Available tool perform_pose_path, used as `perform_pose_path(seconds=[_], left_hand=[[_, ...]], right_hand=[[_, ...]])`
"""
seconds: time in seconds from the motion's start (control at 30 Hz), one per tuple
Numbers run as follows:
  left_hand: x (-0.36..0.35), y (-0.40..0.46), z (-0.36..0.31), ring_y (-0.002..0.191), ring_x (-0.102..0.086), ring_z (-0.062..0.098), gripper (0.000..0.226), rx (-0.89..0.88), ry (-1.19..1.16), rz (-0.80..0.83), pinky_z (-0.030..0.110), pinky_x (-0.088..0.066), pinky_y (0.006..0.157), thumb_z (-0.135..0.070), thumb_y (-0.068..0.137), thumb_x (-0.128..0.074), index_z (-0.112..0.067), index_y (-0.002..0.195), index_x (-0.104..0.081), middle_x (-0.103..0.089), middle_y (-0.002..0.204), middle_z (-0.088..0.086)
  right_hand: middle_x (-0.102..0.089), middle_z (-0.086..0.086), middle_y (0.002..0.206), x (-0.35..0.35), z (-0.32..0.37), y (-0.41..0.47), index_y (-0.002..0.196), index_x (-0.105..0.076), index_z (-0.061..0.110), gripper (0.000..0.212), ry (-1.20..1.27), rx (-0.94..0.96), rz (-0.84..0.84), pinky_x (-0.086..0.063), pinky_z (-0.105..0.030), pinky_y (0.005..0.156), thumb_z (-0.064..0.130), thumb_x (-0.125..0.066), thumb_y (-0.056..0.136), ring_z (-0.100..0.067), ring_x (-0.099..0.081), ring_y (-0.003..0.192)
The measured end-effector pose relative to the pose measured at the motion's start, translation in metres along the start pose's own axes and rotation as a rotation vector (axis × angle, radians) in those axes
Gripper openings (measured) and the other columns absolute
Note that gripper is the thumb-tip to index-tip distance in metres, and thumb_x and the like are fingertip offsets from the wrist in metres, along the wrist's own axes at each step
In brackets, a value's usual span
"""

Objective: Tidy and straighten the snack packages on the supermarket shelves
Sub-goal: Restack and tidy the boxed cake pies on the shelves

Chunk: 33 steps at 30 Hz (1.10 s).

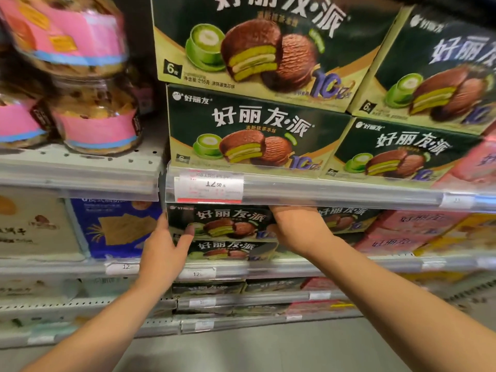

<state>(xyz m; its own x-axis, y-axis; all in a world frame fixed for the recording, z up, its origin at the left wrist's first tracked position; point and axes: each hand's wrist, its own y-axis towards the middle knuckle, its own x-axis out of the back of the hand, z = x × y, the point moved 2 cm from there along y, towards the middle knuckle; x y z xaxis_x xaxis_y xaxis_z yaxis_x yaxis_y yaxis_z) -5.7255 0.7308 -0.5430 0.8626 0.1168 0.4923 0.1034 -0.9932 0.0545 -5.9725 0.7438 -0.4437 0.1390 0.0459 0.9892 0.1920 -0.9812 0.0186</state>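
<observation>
A dark green chocolate pie box point(228, 222) sits on top of another green box point(228, 249) on the second shelf from the top. My left hand point(163, 251) grips its left end, thumb on the front face and fingers along the side. At the box's right end my right hand point(298, 229) holds on, with its fingers hidden behind the shelf rail point(335, 194). The same green boxes point(247, 132) are stacked two high on the shelf above.
Clear jars with pink labels point(99, 116) stand upper left. A blue biscuit box point(118, 226) is left of my left hand. Pink boxes point(410, 229) fill the shelf to the right. A price tag point(210, 186) hangs on the rail. Lower shelves hold more boxes; grey floor below.
</observation>
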Motion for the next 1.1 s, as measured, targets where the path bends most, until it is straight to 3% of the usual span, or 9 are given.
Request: perform_pose_path(seconds=[0.2, 0.43, 0.53, 0.6, 0.67, 0.83, 0.97, 1.03, 1.1], left_hand=[[-0.005, 0.001, 0.0, 0.085, -0.064, 0.035, 0.054, 0.008, 0.015, -0.019, 0.032, -0.043, 0.061, -0.034, 0.091, -0.062, -0.016, 0.137, -0.039, -0.067, 0.095, 0.016], [-0.008, 0.001, -0.001, 0.07, -0.059, 0.022, 0.058, -0.019, 0.08, -0.045, 0.024, -0.036, 0.05, -0.03, 0.092, -0.063, -0.01, 0.138, -0.035, -0.066, 0.087, 0.01], [-0.009, -0.003, 0.0, 0.102, -0.059, 0.027, 0.064, -0.006, -0.022, -0.03, 0.038, -0.051, 0.079, -0.027, 0.089, -0.066, -0.012, 0.141, -0.033, -0.06, 0.118, 0.011], [-0.012, -0.013, 0.008, 0.121, -0.047, 0.028, 0.074, 0.056, -0.057, -0.095, 0.044, -0.044, 0.099, -0.025, 0.086, -0.07, -0.008, 0.144, -0.027, -0.043, 0.135, 0.014], [-0.021, -0.031, 0.021, 0.118, -0.047, 0.03, 0.067, 0.093, -0.045, -0.145, 0.045, -0.045, 0.099, -0.025, 0.087, -0.07, -0.007, 0.138, -0.03, -0.038, 0.133, 0.016], [-0.074, -0.083, 0.047, 0.086, -0.057, 0.014, 0.033, 0.12, 0.085, 0.27, 0.026, -0.042, 0.078, -0.011, 0.091, -0.06, -0.01, 0.123, -0.054, -0.059, 0.1, 0.002], [-0.119, -0.107, 0.038, 0.118, -0.048, 0.014, 0.043, -0.149, 0.405, 0.481, 0.027, -0.037, 0.1, -0.025, 0.093, -0.054, -0.02, 0.136, -0.05, -0.049, 0.135, -0.001], [-0.139, -0.117, 0.031, 0.142, -0.026, 0.016, 0.059, -0.182, 0.55, 0.529, 0.029, -0.019, 0.115, -0.029, 0.094, -0.05, -0.023, 0.149, -0.032, -0.027, 0.156, -0.004], [-0.158, -0.127, 0.02, 0.15, -0.006, 0.016, 0.072, -0.22, 0.673, 0.507, 0.028, 0.001, 0.115, -0.029, 0.093, -0.05, -0.021, 0.155, -0.015, -0.008, 0.163, -0.004]], right_hand=[[-0.067, -0.001, 0.098, -0.006, -0.004, 0.002, 0.106, -0.061, 0.024, 0.017, 0.065, -0.029, 0.001, -0.055, -0.036, 0.07, 0.032, -0.058, 0.091, -0.028, -0.063, 0.088], [-0.067, 0.001, 0.086, -0.01, -0.004, 0.002, 0.103, -0.064, 0.024, 0.016, 0.042, -0.058, 0.011, -0.043, -0.029, 0.06, 0.032, -0.054, 0.093, -0.025, -0.063, 0.076], [-0.068, -0.004, 0.092, -0.01, -0.004, -0.006, 0.111, -0.061, 0.021, 0.023, 0.043, -0.054, -0.022, -0.05, -0.035, 0.071, 0.035, -0.057, 0.092, -0.029, -0.065, 0.085], [-0.067, -0.013, 0.104, -0.013, -0.006, -0.02, 0.124, -0.056, 0.012, 0.041, 0.057, -0.034, -0.145, -0.048, -0.042, 0.083, 0.032, -0.063, 0.088, -0.036, -0.062, 0.096], [-0.057, -0.019, 0.124, -0.02, -0.011, -0.043, 0.135, -0.047, 0.005, 0.056, 0.1, 0.005, -0.253, -0.043, -0.048, 0.098, 0.022, -0.065, 0.085, -0.04, -0.053, 0.113], [-0.021, -0.016, 0.158, -0.065, -0.052, -0.116, 0.145, -0.036, 0.006, 0.068, 0.256, -0.051, -0.227, -0.018, -0.051, 0.118, 0.001, -0.061, 0.082, -0.033, -0.013, 0.148], [-0.011, -0.012, 0.161, -0.11, -0.1, -0.154, 0.149, -0.031, 0.01, 0.072, 0.314, -0.186, -0.049, -0.018, -0.045, 0.119, -0.001, -0.055, 0.082, -0.03, -0.007, 0.149], [-0.007, -0.013, 0.162, -0.133, -0.125, -0.165, 0.15, -0.029, 0.009, 0.072, 0.345, -0.217, -0.001, -0.02, -0.043, 0.119, 0.0, -0.054, 0.083, -0.03, -0.007, 0.149], [-0.002, -0.012, 0.162, -0.155, -0.148, -0.172, 0.151, -0.025, 0.01, 0.075, 0.371, -0.207, 0.062, -0.018, -0.039, 0.119, 0.001, -0.056, 0.083, -0.029, -0.005, 0.149]])
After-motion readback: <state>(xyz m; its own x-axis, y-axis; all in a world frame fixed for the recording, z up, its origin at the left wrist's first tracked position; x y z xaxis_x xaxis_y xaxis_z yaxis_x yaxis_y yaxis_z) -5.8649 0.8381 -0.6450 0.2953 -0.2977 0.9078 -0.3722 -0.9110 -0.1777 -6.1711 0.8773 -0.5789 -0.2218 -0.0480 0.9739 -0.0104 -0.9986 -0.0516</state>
